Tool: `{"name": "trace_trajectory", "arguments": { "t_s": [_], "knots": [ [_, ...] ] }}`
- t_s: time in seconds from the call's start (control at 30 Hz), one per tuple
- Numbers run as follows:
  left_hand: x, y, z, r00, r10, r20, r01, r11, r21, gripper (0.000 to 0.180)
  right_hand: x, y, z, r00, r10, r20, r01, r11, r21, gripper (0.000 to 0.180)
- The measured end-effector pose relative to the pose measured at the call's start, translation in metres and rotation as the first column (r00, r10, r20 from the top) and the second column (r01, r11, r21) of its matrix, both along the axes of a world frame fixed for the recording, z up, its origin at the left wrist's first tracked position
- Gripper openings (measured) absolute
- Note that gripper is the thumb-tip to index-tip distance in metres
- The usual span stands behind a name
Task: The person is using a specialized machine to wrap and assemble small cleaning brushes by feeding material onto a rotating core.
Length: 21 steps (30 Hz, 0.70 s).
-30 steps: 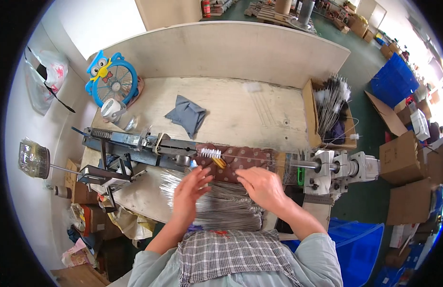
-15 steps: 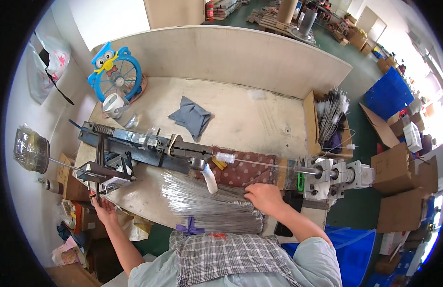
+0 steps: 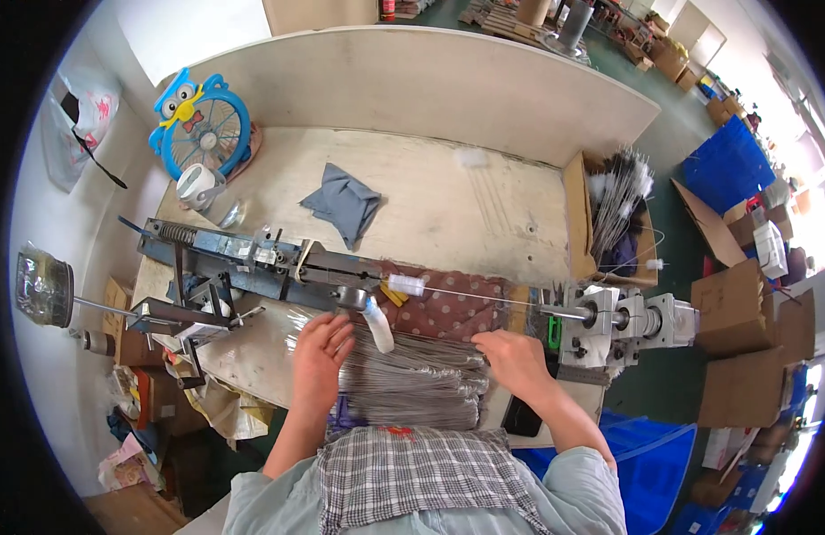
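Left hand (image 3: 321, 349) back from the tabletop's left edge, flat on wires (image 3: 412, 383); right hand (image 3: 512, 358) loosely curled at their right end.

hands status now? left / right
Left hand: open, fingers resting on the bundle of thin metal rods.
Right hand: on the same bundle; grip cannot be told.

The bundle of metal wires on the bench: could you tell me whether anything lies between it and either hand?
Nothing visible does. The left hand rests directly on the bundle of metal wires, and the right hand touches its right end.
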<state>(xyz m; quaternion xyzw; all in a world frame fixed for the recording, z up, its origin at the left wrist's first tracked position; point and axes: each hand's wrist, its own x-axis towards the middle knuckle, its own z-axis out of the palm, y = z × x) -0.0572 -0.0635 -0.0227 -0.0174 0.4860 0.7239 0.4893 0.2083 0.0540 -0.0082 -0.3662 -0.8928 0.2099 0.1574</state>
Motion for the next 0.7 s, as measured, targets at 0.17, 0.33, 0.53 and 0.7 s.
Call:
{"name": "trace_trajectory", "arguments": {
  "t_s": [0.17, 0.33, 0.53, 0.7],
  "knots": [
    [0.048, 0.034, 0.014, 0.904, -0.239, -0.355, 0.169, 0.961, -0.217, 0.023, 0.01, -0.002, 0.002, 0.996, 0.088, -0.034, -0.086, 0.994, 0.067, 0.02],
    [0.042, 0.032, 0.108, 0.682, -0.448, 0.578, 0.288, 0.891, 0.35, 0.031, 0.002, -0.013, 0.005, 0.984, 0.141, 0.111, -0.147, 0.988, 0.046, 0.025],
    [-0.001, 0.007, 0.101, 0.891, -0.355, 0.283, 0.327, 0.934, 0.144, 0.047, -0.008, -0.02, 0.026, 0.951, 0.032, 0.308, -0.11, 0.965, 0.239, 0.021],
    [0.007, 0.004, 0.081, 0.947, -0.29, 0.14, 0.282, 0.956, 0.075, 0.048, 0.041, 0.01, 0.096, 0.942, -0.169, 0.288, -0.002, 0.859, 0.512, 0.025]
  ]
}}
